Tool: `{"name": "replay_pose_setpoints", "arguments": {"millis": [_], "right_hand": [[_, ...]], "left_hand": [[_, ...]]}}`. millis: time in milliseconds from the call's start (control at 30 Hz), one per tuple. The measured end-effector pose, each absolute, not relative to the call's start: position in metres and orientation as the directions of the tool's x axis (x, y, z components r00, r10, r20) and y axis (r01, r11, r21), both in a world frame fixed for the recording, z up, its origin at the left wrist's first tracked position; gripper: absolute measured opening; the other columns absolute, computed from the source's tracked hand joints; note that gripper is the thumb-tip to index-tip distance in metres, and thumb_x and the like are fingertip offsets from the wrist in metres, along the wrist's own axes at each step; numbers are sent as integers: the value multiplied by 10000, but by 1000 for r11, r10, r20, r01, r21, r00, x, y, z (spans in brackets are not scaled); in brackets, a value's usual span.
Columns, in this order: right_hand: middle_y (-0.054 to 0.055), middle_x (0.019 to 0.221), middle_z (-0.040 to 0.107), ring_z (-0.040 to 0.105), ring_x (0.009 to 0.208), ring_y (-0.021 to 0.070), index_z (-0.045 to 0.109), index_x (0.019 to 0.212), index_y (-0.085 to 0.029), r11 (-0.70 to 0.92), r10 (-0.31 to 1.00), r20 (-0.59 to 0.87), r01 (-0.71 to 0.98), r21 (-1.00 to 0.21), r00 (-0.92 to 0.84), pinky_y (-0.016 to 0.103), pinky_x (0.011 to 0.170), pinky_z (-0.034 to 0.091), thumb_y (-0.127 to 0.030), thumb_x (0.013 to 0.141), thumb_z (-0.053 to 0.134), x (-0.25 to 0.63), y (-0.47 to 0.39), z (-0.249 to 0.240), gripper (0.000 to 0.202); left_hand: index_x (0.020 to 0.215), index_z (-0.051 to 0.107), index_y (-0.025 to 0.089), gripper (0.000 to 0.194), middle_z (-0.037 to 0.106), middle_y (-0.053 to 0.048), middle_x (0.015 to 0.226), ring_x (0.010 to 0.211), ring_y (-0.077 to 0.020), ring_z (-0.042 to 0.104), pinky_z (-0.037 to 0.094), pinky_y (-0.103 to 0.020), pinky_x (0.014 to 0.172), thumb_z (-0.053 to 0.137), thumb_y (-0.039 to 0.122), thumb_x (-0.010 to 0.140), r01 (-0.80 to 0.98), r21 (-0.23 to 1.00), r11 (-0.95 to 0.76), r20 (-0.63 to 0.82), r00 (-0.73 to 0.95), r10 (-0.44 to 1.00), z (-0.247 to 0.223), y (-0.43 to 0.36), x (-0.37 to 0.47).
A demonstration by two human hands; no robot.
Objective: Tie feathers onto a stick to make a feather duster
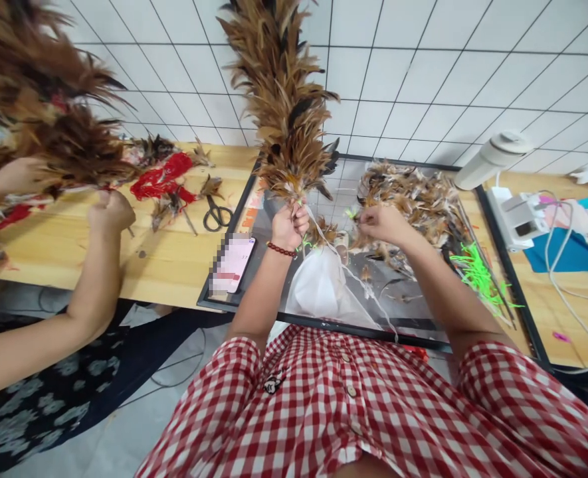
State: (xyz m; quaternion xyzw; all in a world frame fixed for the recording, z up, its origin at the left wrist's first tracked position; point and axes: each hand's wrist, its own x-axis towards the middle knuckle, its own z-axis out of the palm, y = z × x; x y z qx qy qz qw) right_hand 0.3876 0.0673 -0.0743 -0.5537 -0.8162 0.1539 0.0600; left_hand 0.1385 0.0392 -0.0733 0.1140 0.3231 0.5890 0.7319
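Observation:
My left hand [291, 226] is wrapped around the lower end of a feather duster [288, 99]. The duster stands upright, thick with brown and black feathers, and its top runs out of view. A white string [326, 232] trails from beside that hand down over a white pouch-like cloth [318, 282]. To the right, my right hand [383, 226] is closed in a pinch, with a bit of bright green string [351, 214] at its fingertips. Beyond it spreads a pile of loose brown feathers [413, 192]. More green strings [478, 272] lie right of my forearm.
A black-framed glass panel [244, 265] lies before me, with a phone [232, 264] on its left edge. Scissors [218, 216] and red strings [161, 178] are farther left. A co-worker's hands [111, 212] hold another duster. A white bottle [493, 159] and power strip [515, 216] stand right.

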Motion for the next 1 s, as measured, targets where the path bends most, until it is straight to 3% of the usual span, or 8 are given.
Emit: {"name": "replay_pose_setpoints", "arguments": {"millis": [100, 200, 300, 433, 567, 733, 833, 1000], "right_hand": [[51, 869, 751, 639, 731, 176, 762, 968, -169, 497, 841, 84, 701, -511, -535, 281, 732, 452, -215, 773, 623, 401, 65, -35, 243], [56, 933, 745, 647, 825, 198, 780, 979, -210, 643, 687, 177, 477, -599, -704, 317, 811, 481, -228, 814, 591, 390, 65, 3, 251], [63, 957, 733, 644, 874, 203, 781, 975, -221, 753, 506, 200, 317, -576, -839, 339, 859, 487, -244, 869, 556, 363, 76, 20, 250], [82, 967, 714, 629, 893, 197, 775, 976, -181, 861, 395, 247, 263, -436, -885, 326, 844, 470, -213, 886, 519, 324, 104, 13, 273], [96, 985, 697, 615, 898, 194, 782, 1011, -146, 906, 394, 282, 318, -278, -875, 308, 809, 439, -161, 860, 487, 306, 124, 2, 332], [106, 976, 686, 598, 876, 194, 785, 1044, -138, 902, 425, 313, 370, -221, -850, 303, 778, 421, -166, 874, 474, 303, 124, -3, 356], [105, 973, 679, 594, 872, 198, 791, 1037, -149, 898, 432, 318, 372, -235, -844, 305, 770, 417, -201, 884, 495, 300, 121, -4, 337], [114, 985, 671, 599, 931, 241, 774, 1009, -166, 816, 568, 381, 437, -378, -730, 343, 807, 436, -312, 887, 586, 302, 120, -12, 267]], "left_hand": [[788, 572, 131, 351, 340, 67, 537, 362, -18, 213, 176, -123, 333, 344, 188, 1049, -792, 510, 336, -357, 161, 920, -72, 39, 142], [792, 577, 127, 389, 351, 61, 525, 375, -21, 181, 172, -127, 325, 307, 203, 1060, -782, 479, 399, -370, 232, 899, -73, 38, 145], [765, 561, 130, 387, 349, 58, 520, 374, -23, 186, 158, -130, 326, 310, 188, 1054, -774, 473, 421, -387, 247, 888, -74, 37, 149], [592, 349, 167, 443, 301, 51, 516, 355, -20, 239, 138, -134, 340, 301, 153, 1033, -766, 481, 426, -422, 224, 879, -72, 36, 154], [632, 412, 156, 397, 306, 63, 535, 345, -16, 228, 136, -130, 347, 345, 169, 1024, -735, 488, 471, -398, 294, 869, -73, 35, 153], [721, 505, 147, 278, 361, 62, 571, 356, -9, 229, 160, -116, 355, 442, 199, 987, -715, 529, 457, -313, 336, 888, -75, 34, 148], [731, 508, 151, 221, 339, 86, 554, 360, 3, 216, 132, -105, 360, 595, 201, 927, -673, 615, 411, -309, 274, 911, -74, 32, 150], [705, 496, 161, 385, 311, 114, 509, 349, 15, 195, 88, -118, 358, 782, 384, 835, -581, 730, 361, -360, 122, 925, -77, 31, 160]]}}
